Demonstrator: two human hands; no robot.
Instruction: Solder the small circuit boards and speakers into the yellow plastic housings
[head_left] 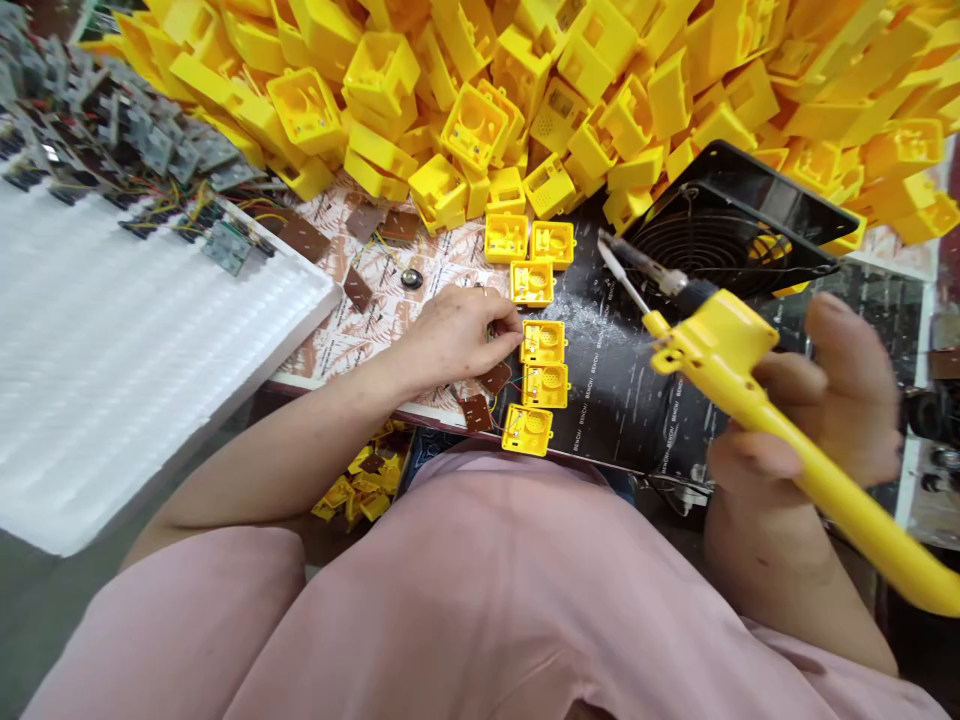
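Note:
My right hand (817, 410) is wrapped round the handle of a yellow soldering gun (712, 345), its metal tip and thin feed tube pointing to the upper left. My left hand (469, 335) reaches in from the left, fingers pinched together at the left edge of a small open yellow housing (544, 343); what lies between the fingertips is hidden. Right below it sit another yellow housing (546, 386) and one at the table edge (526, 430). Thin wires run from these to brown circuit boards (475, 412). Above my left hand, three more housings (532, 284) stand close together.
A large heap of yellow housings (480, 125) fills the back. A black fan (735, 225) leans at the back right. On the left lies a white foam slab (150, 320) with wired grey boards (225, 247) along its far edge. A small round speaker (411, 278) rests on the patterned sheet.

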